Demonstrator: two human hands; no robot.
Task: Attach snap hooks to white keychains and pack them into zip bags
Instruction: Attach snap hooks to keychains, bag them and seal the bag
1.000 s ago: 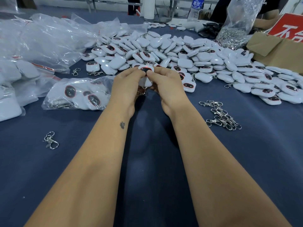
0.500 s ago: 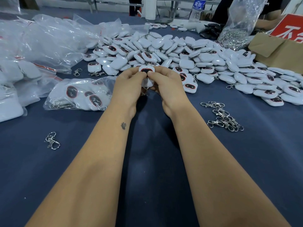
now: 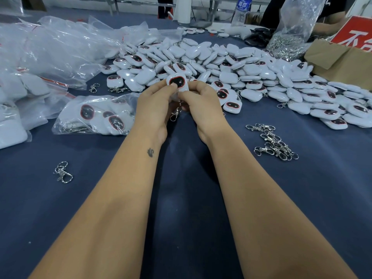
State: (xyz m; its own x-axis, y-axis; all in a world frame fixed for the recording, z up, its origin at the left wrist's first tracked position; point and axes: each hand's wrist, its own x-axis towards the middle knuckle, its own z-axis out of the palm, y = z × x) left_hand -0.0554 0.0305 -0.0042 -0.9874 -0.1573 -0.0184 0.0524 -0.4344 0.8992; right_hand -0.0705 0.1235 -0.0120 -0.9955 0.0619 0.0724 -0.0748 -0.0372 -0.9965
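White plastic dominates the dark blue cloth counter (image 3: 181, 198): a broad heap of loose white rounded keychains with red-ringed dark windows (image 3: 231, 71) stretches across the far side, and most of them show no hook, so by my judgement the bulk of your work is still ahead. Your left hand (image 3: 155, 103) and right hand (image 3: 201, 101) are closed together around one white keychain (image 3: 177, 82), pinched between fingertips and raised just above the counter, with a silver metal snap hook (image 3: 175, 113) dangling beneath it; whether it is fully clipped on I cannot tell. To your left lies a clear zip bag already holding several keychains (image 3: 94, 115), with more filled bags (image 3: 30, 63) beyond. To your right, a small cluster of spare silver snap hooks (image 3: 273, 143) waits.
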